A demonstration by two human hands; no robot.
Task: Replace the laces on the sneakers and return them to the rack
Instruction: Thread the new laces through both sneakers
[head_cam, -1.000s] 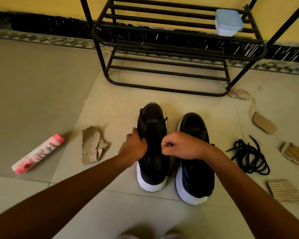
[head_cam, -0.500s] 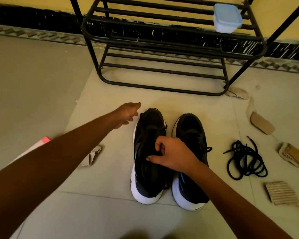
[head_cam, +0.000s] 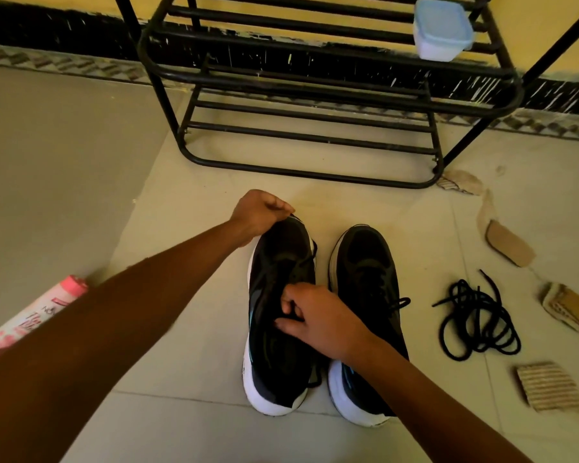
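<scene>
Pale tiled floor (head_cam: 188,202) runs up to a yellow wall with a dark skirting. A black metal tube rack (head_cam: 308,177) stands against the wall, and a small translucent plastic box with a blue lid (head_cam: 442,28) sits on an upper shelf.

Two black mesh sneakers with white soles stand side by side on the floor in front of the rack, toes toward it. The left sneaker (head_cam: 274,365) is under both hands. The right sneaker (head_cam: 365,259) is just beside it, laced, with a bow showing.

The right hand (head_cam: 318,319) bears on the left sneaker's throat, thumb and forefinger pinching the black lace (head_cam: 310,259) at the eyelets. The left hand (head_cam: 258,215) is closed at the toe tip, thumb against curled fingers. It appears to nip that lace's free end (the strand there is too thin to make out for certain).

A tangle of loose black laces (head_cam: 478,322) lies well to the right among torn cardboard scraps (head_cam: 549,385). A pink spray can (head_cam: 41,312) lies at the left, partly behind the forearm.

The sneakers look light, with a soft upper that would buckle under a squeeze and a firm foam sole. They are likely best lifted by the heel collar or the sole's sides. The lace is limp and thin, so it should be pinched near its stiff tip and drawn evenly, with the other hand steadying the tongue.
</scene>
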